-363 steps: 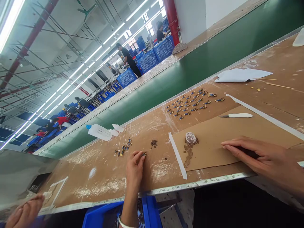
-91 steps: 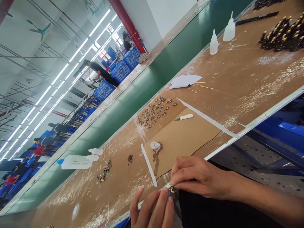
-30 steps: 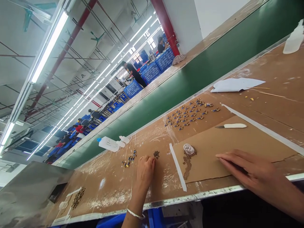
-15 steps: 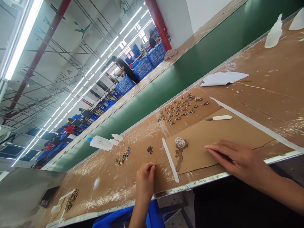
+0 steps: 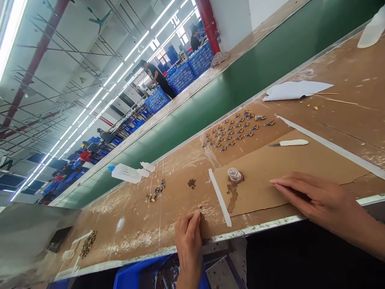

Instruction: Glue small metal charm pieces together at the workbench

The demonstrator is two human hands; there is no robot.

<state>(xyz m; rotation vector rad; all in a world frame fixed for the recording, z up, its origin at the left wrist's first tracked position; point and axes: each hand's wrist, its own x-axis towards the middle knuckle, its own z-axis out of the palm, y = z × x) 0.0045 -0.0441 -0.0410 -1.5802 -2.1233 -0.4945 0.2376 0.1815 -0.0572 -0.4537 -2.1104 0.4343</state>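
My left hand (image 5: 189, 233) rests at the table's front edge, fingers bent and pressed together; a tiny dark piece (image 5: 201, 207) lies just beyond the fingertips. My right hand (image 5: 313, 194) is over the cardboard sheet (image 5: 261, 172), thumb and fingertips pinched together; anything between them is too small to make out. Left of it stands a small round glass container (image 5: 235, 175) beside a wet brown stain. A white-handled knife (image 5: 293, 143) lies behind the right hand. Small dark pieces (image 5: 191, 184) sit in a pile beyond my left hand. Several small blue and gold figures (image 5: 231, 130) lie in rows farther back.
White bottles (image 5: 126, 173) and a few more figures (image 5: 156, 190) are at the left. White paper (image 5: 297, 90) lies at the back right. A green belt (image 5: 186, 130) runs behind the table. A blue bin (image 5: 132, 275) is below the front edge. Workers stand far off.
My left hand has drawn back toward the table edge, and the tiny dark piece now shows beyond its fingertips. My right hand stays pinched over the cardboard. The view has shifted slightly.
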